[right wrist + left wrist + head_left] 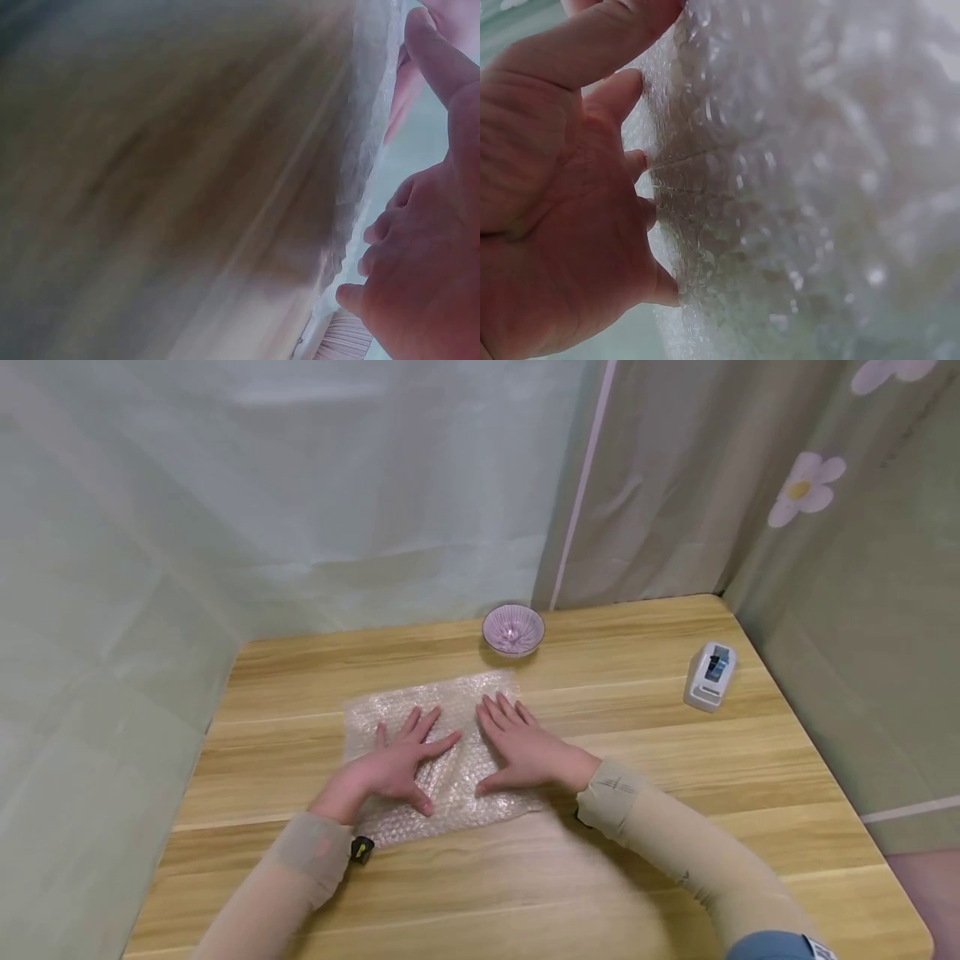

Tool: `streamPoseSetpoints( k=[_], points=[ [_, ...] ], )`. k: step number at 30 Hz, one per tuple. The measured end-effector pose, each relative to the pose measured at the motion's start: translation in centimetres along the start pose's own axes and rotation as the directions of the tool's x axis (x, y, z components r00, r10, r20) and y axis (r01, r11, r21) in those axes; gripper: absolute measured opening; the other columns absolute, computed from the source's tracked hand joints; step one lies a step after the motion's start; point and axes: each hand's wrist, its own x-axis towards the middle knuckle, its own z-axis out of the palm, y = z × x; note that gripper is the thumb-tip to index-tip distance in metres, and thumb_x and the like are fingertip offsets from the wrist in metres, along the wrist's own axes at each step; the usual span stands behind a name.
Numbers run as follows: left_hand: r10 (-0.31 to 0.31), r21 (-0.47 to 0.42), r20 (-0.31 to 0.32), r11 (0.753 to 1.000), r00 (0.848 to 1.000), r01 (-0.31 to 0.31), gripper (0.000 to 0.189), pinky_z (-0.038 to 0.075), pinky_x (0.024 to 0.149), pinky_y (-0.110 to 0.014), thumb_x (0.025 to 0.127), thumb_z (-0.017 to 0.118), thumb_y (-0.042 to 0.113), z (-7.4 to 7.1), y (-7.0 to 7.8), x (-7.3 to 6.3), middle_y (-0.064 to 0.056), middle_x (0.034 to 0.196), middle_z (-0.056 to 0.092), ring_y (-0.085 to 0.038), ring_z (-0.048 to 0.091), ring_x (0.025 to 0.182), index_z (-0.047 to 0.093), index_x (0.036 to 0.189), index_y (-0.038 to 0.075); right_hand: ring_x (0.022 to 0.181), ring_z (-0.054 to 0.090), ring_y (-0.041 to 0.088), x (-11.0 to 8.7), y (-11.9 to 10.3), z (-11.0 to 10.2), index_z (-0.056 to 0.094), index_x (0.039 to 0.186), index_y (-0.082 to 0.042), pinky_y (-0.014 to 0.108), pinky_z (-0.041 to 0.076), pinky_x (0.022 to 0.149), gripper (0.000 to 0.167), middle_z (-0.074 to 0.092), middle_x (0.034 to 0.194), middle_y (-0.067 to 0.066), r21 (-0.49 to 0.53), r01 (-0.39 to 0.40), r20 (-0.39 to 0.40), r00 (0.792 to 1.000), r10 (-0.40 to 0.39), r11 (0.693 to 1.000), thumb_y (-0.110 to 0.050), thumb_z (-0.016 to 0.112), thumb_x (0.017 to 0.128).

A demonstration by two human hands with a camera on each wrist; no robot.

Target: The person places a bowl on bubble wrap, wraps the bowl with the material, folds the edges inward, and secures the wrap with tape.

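Note:
A sheet of clear bubble wrap [468, 814] lies flat on the wooden table, a little left of its middle. My left hand [393, 767] is spread on the sheet's left half, fingers apart and fingertips touching the bubbles. On the right half rests my right hand [525, 753], its fingers straight and its thumb stretched toward the left hand. The left wrist view shows the left palm [562, 217] raised, with the fingertips against the bubble wrap [735, 172]. In the right wrist view the right hand [427, 247] is beside the sheet's edge [364, 142]. Neither hand grips anything.
Behind the sheet stands a small purple striped bowl [513, 631]. A white tape dispenser [710, 677] sits near the right edge of the wooden table [600, 877]. Curtains [375, 485] hang close around the back and both sides.

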Motion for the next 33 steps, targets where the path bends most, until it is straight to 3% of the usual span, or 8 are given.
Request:
streamPoseSetpoints(
  k=[9, 16, 24, 33],
  points=[
    [0.03, 0.013, 0.019, 0.999, 0.999, -0.03, 0.128, -0.008, 0.109, -0.089, 0.064, 0.099, 0.043, 0.2, 1.7, 1.6, -0.016, 0.179, -0.01, -0.048, -0.014, 0.16, 0.029, 0.171, 0.03, 0.161, -0.014, 0.041, -1.1, 0.8, -0.3, -0.004, 0.169, -0.002, 0.056, -0.009, 0.128, 0.141, -0.012, 0.175, 0.02, 0.037, -0.04, 0.03, 0.999, 0.039, 0.999, -0.085, 0.069, 0.081],
    [0.019, 0.037, 0.046, 0.999, 0.999, -0.021, 0.129, -0.01, 0.11, -0.087, 0.064, 0.098, 0.046, 0.5, 2.8, 2.9, -0.011, 0.178, -0.014, -0.043, -0.017, 0.16, 0.026, 0.171, 0.035, 0.161, -0.011, 0.045, -2.7, 1.9, -0.7, 0.004, 0.169, 0.003, 0.06, -0.003, 0.129, 0.142, -0.007, 0.175, 0.026, 0.062, -0.069, 0.014, 0.998, 0.068, 0.996, -0.081, 0.075, 0.08],
    [0.026, 0.042, 0.068, 0.999, 0.997, -0.029, 0.13, -0.013, 0.112, -0.083, 0.064, 0.098, 0.047, 1.0, 4.4, 4.7, -0.006, 0.178, -0.016, -0.039, -0.02, 0.16, 0.024, 0.17, 0.039, 0.16, -0.012, 0.044, -3.4, 2.7, -1.0, 0.006, 0.168, 0.005, 0.055, -0.005, 0.129, 0.137, -0.007, 0.174, 0.026, 0.073, -0.1, 0.035, 0.995, 0.098, 0.992, -0.08, 0.073, 0.083],
    [0.036, 0.057, 0.081, 0.998, 0.996, -0.041, 0.131, -0.014, 0.112, -0.082, 0.064, 0.098, 0.047, 1.2, 5.6, 5.7, -0.004, 0.177, -0.018, -0.037, -0.021, 0.16, 0.021, 0.171, 0.04, 0.16, -0.011, 0.045, -4.2, 3.8, -1.4, 0.006, 0.169, 0.004, 0.058, -0.004, 0.129, 0.138, -0.008, 0.174, 0.026, 0.136, -0.128, 0.053, 0.991, 0.122, 0.982, -0.076, 0.077, 0.082]
  ],
)
